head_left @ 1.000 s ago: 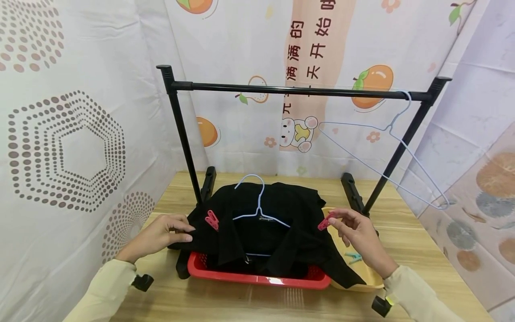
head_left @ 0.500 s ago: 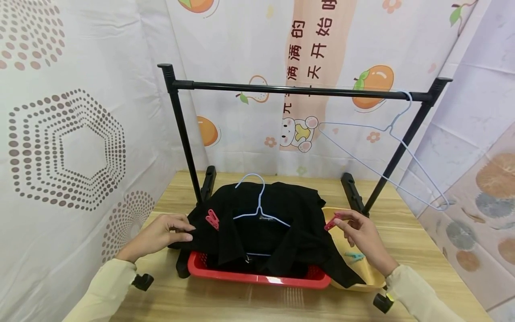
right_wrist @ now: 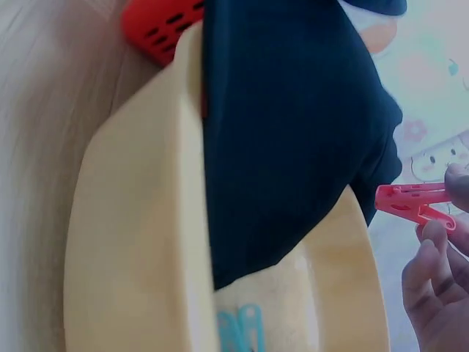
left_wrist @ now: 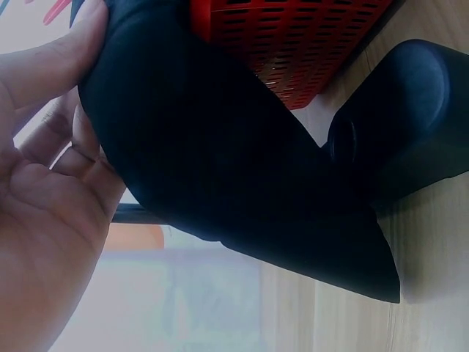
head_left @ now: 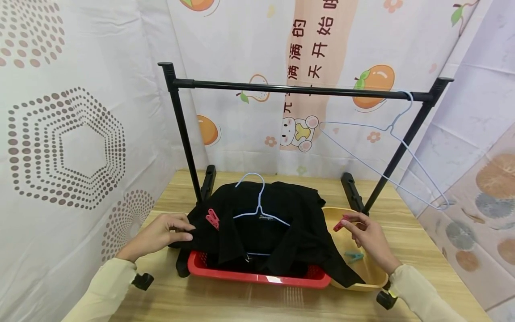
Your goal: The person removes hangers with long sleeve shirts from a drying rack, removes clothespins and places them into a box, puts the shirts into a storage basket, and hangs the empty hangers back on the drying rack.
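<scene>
Left hand [head_left: 170,231] pinches black shirt [head_left: 299,214]; right hand [head_left: 369,237] pinches red clothespin [head_left: 340,223].

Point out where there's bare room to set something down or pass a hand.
Bare table lies in front of the red basket and right of the yellow basin, beyond the right hand. A hand could probably pass under the rack's bar, left of the hanging hanger. Crowded: the black shirt covers much of the basket and overlaps the basin.
</scene>
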The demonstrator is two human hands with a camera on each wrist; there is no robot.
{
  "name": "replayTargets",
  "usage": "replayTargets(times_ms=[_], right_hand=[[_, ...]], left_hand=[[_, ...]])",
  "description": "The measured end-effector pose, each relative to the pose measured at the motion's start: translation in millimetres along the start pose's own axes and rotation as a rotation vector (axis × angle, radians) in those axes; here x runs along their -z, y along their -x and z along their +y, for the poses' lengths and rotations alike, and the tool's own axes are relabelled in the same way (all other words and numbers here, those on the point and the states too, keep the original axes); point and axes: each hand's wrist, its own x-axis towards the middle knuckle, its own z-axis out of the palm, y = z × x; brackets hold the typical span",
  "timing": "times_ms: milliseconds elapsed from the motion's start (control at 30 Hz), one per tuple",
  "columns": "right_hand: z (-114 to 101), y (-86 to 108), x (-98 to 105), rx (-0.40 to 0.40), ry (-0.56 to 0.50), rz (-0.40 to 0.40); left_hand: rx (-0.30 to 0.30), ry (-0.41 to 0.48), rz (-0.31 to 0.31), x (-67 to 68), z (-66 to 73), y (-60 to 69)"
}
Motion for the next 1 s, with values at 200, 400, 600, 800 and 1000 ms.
replayTargets(times_ms=[200,400,600,800,1000], right_hand=[[8,-0.1,6,-0.019,0.035,0.008],[15,-1.8,11,-0.039,0.092,0.021],[21,-3.1,14,-0.04,0.13,0.021],[25,-3.1,17,0.009,0.199,0.002],[30,-4.3,19,0.05,0.286,-0.018]], left_hand=[[-0.006,0.001,0.013,-0.1,-0.4,0.1],[-0.006,0.0,0.018,0.5,-0.6,-0.1],[0.001,-0.016,0.02,0.3,-0.6,0.5],[-0.002,-0.006,0.023,-1.1,-0.9,0.9],[-0.008,0.011,0.018,-1.5,-1.5,0.5]])
